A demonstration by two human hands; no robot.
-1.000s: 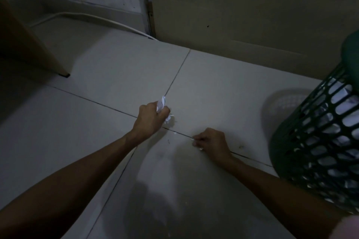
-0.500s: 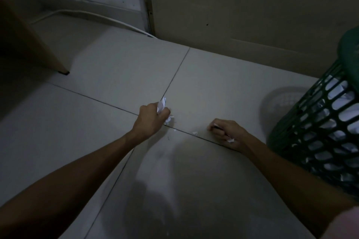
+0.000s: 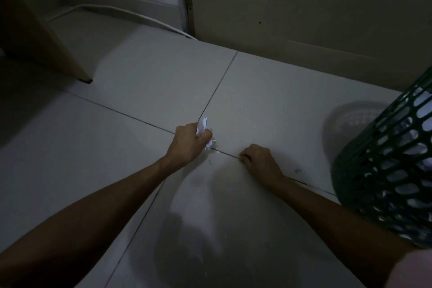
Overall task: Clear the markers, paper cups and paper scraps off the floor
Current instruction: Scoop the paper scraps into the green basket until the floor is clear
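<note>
My left hand (image 3: pixel 187 145) grips a bunch of white paper scraps (image 3: pixel 202 126) that stick out above and below its fingers, low over the tiled floor (image 3: pixel 131 170). A tiny white scrap (image 3: pixel 217 151) lies on the grout line just right of that hand. My right hand (image 3: pixel 259 161) rests on the floor with its fingers curled at the grout line, fingertips down. Whether it pinches a scrap is hidden in the dim light. A green mesh bin (image 3: pixel 392 170) with white paper inside stands at the right.
A wooden furniture leg (image 3: pixel 46 37) stands at the far left. A white cable (image 3: pixel 117 10) runs along the back wall to the door frame (image 3: pixel 187 0). A large brown panel (image 3: pixel 315 18) leans behind the floor tiles.
My right hand moved back left along the grout line, towards the small scrap that lay there. The left hand stayed in place holding its scraps. The camera shifted slightly.
</note>
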